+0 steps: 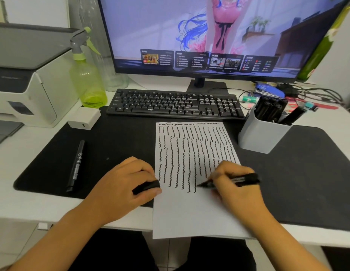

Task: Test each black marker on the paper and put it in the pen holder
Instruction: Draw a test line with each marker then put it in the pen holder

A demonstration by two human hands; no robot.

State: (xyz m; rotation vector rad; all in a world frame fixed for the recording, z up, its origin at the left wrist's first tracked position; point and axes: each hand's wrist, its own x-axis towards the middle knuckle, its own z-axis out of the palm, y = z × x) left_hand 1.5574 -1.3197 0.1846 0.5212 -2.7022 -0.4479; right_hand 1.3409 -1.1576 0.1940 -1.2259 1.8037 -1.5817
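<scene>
Marker (228,180) pinched in your right hand (231,179), tip on paper (189,212), axis left-right; left hand (129,182) grips its cap (148,186). Pen holder (264,132) sits up-right, nearer your right.

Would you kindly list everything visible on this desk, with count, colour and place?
paper: one, white with black wavy lines, front centre, overhanging the desk edge
marker: one, black, tip on the paper
cap: one, black, at the paper's left edge
loose marker: one, black, left on the mat
holder: one, grey, right of the paper, holding several black markers
mat: one, black, under the paper
keyboard: one, black, behind the paper
monitor: one, black, at the back
spray bottle: one, green, back left
printer: one, white-grey, far left
charger: one, white, by the printer
left hand: holds the cap
right hand: holds the marker
</scene>
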